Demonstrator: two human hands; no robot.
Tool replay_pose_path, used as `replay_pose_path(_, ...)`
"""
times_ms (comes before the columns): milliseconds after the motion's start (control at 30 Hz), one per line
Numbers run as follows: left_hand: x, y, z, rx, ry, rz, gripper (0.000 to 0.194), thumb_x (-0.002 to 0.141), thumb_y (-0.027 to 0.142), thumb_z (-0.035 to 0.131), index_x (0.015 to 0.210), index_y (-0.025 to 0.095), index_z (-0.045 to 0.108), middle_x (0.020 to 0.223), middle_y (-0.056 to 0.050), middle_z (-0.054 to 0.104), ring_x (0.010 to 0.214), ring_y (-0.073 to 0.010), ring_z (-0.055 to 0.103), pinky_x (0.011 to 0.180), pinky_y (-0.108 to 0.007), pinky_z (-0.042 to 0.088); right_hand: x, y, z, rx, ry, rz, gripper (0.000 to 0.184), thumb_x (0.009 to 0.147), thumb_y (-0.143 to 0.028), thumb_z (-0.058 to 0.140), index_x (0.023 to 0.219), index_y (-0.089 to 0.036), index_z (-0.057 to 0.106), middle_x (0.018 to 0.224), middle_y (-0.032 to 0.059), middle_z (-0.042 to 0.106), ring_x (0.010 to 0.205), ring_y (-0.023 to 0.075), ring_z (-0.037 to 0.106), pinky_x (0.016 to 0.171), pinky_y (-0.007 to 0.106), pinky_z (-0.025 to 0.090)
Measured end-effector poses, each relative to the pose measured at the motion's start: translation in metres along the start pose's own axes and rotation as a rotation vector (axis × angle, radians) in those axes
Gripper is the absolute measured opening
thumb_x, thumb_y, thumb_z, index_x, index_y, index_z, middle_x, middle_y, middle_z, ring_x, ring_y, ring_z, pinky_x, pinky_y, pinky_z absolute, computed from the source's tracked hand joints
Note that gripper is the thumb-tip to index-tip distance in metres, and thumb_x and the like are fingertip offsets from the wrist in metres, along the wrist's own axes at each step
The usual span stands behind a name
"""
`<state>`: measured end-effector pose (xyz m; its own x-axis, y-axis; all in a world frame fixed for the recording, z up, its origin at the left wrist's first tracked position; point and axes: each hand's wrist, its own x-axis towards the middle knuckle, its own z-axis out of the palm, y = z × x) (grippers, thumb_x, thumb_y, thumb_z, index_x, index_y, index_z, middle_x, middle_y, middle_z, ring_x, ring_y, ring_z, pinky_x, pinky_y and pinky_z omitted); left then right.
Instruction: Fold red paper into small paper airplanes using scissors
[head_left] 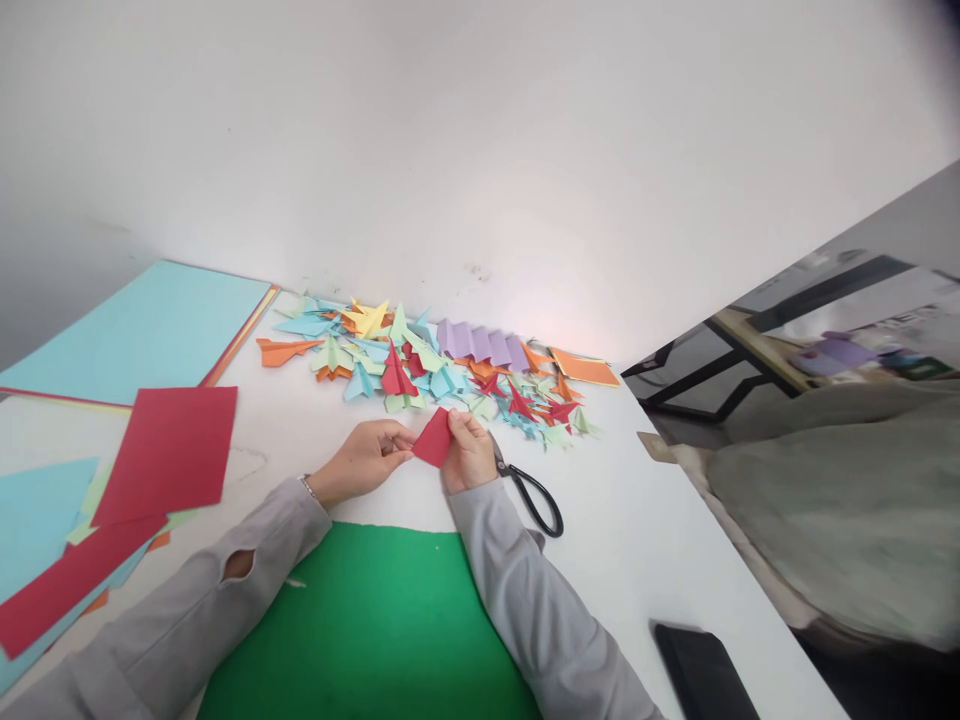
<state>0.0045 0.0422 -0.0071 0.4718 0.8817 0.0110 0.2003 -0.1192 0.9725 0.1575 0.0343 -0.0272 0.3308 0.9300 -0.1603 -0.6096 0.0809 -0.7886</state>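
Between my two hands is a small piece of red paper (pixel 433 438), lifted over the white table. My left hand (pixel 365 458) pinches its lower left corner between thumb and fingertips. On the other side my right hand (pixel 469 452) grips the upper right edge, thumb in front and fingers behind. Whether the paper has folds in it I cannot tell. Black-handled scissors (pixel 541 500) lie beside my right wrist, their blades partly hidden by the hand. Just beyond my hands spreads a pile of folded paper planes (pixel 397 375) in several colours.
A green sheet (pixel 367 620) lies under my forearms. To the left are large blue sheets (pixel 142 325), a red sheet (pixel 172 450) and red strips (pixel 75 585). A pleated purple paper (pixel 481 344) and orange paper (pixel 585 368) rest by the wall. A black phone-like object (pixel 705 670) lies at right.
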Motion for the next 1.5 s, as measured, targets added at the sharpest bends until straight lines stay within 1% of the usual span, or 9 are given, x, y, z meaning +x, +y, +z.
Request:
replay_pose_path(200, -0.001, 0.005, 0.000, 0.039, 0.006, 0.053, 0.024, 0.068, 0.028, 0.065, 0.087, 0.014, 0.065, 0.078, -0.001, 0.060, 0.047, -0.0046, 0.040, 0.042, -0.018, 0.033, -0.003, -0.002, 0.001, -0.055, -0.052, 0.034, 0.036, 0.050, -0.043, 0.083, 0.057, -0.019, 0.056, 0.054, -0.0044, 0.062, 0.048, 0.0107, 0.054, 0.052, 0.027, 0.047)
replay_pose_path(367, -0.001, 0.004, 0.000, 0.097, -0.043, 0.031, 0.025, 0.077, 0.039, 0.058, 0.076, 0.015, 0.064, 0.058, 0.003, 0.053, 0.047, -0.0076, 0.044, 0.045, -0.020, 0.033, -0.007, -0.001, 0.005, -0.165, -0.128, -0.029, 0.034, 0.047, -0.043, 0.083, 0.055, -0.019, 0.061, 0.056, -0.0034, 0.063, 0.051, 0.0094, 0.053, 0.052, 0.024, 0.044)
replay_pose_path(467, 0.000, 0.000, 0.001, 0.102, -0.042, 0.071, 0.036, 0.080, 0.040, 0.053, 0.056, 0.014, 0.052, 0.049, 0.004, 0.043, 0.046, -0.0072, 0.038, 0.045, -0.020, 0.029, -0.010, 0.000, 0.007, -0.240, -0.192, -0.077, 0.028, 0.050, -0.041, 0.082, 0.055, -0.020, 0.064, 0.061, -0.0023, 0.065, 0.056, 0.0109, 0.055, 0.055, 0.025, 0.044)
replay_pose_path(533, 0.000, -0.001, 0.001, 0.079, -0.023, 0.103, 0.041, 0.081, 0.041, 0.051, 0.051, 0.015, 0.046, 0.048, 0.004, 0.038, 0.047, -0.0070, 0.033, 0.044, -0.020, 0.026, -0.011, 0.000, 0.008, -0.274, -0.221, -0.098, 0.026, 0.052, -0.040, 0.081, 0.056, -0.021, 0.065, 0.063, -0.0015, 0.065, 0.059, 0.0123, 0.056, 0.058, 0.027, 0.045)
replay_pose_path(767, 0.000, 0.002, 0.000, 0.019, -0.059, 0.095, 0.047, 0.078, 0.047, 0.051, 0.049, 0.016, 0.032, 0.052, 0.005, 0.026, 0.050, -0.0064, 0.024, 0.046, -0.021, 0.018, -0.018, -0.004, 0.013, -0.416, -0.372, -0.129, 0.026, 0.058, -0.039, 0.078, 0.053, -0.020, 0.061, 0.061, -0.0015, 0.061, 0.059, 0.0120, 0.053, 0.060, 0.027, 0.044)
replay_pose_path(933, -0.001, 0.005, -0.001, 0.011, -0.090, 0.085, 0.045, 0.078, 0.044, 0.051, 0.050, 0.017, 0.028, 0.052, 0.005, 0.023, 0.050, -0.0064, 0.022, 0.046, -0.022, 0.016, -0.016, -0.001, 0.011, -0.408, -0.413, -0.143, 0.029, 0.063, -0.037, 0.075, 0.049, -0.020, 0.057, 0.058, -0.0029, 0.057, 0.056, 0.0107, 0.050, 0.059, 0.026, 0.042)
replay_pose_path(1067, -0.001, 0.007, -0.002, -0.007, -0.114, 0.073, 0.042, 0.078, 0.043, 0.050, 0.051, 0.017, 0.031, 0.052, 0.005, 0.026, 0.051, -0.0070, 0.024, 0.047, -0.023, 0.018, -0.013, 0.001, 0.009, -0.344, -0.403, -0.058, 0.032, 0.061, -0.039, 0.077, 0.049, -0.019, 0.055, 0.054, -0.0039, 0.055, 0.051, 0.0089, 0.046, 0.053, 0.023, 0.038)
replay_pose_path(1267, -0.001, 0.007, -0.002, -0.034, -0.118, 0.066, 0.044, 0.078, 0.045, 0.052, 0.049, 0.017, 0.034, 0.051, 0.005, 0.028, 0.050, -0.0070, 0.025, 0.047, -0.023, 0.021, -0.014, -0.004, 0.011, -0.261, -0.307, 0.045, 0.038, 0.054, -0.043, 0.080, 0.047, -0.018, 0.052, 0.048, -0.0049, 0.053, 0.044, 0.0068, 0.041, 0.045, 0.022, 0.034)
replay_pose_path(1500, -0.002, 0.010, -0.004, 0.028, -0.116, 0.067, 0.040, 0.081, 0.037, 0.048, 0.048, 0.014, 0.051, 0.050, 0.002, 0.047, 0.046, -0.0064, 0.039, 0.047, -0.020, 0.029, -0.010, -0.009, 0.011, -0.136, -0.171, 0.077, 0.045, 0.046, -0.045, 0.083, 0.044, -0.018, 0.048, 0.042, -0.0062, 0.050, 0.039, 0.0058, 0.038, 0.041, 0.021, 0.030)
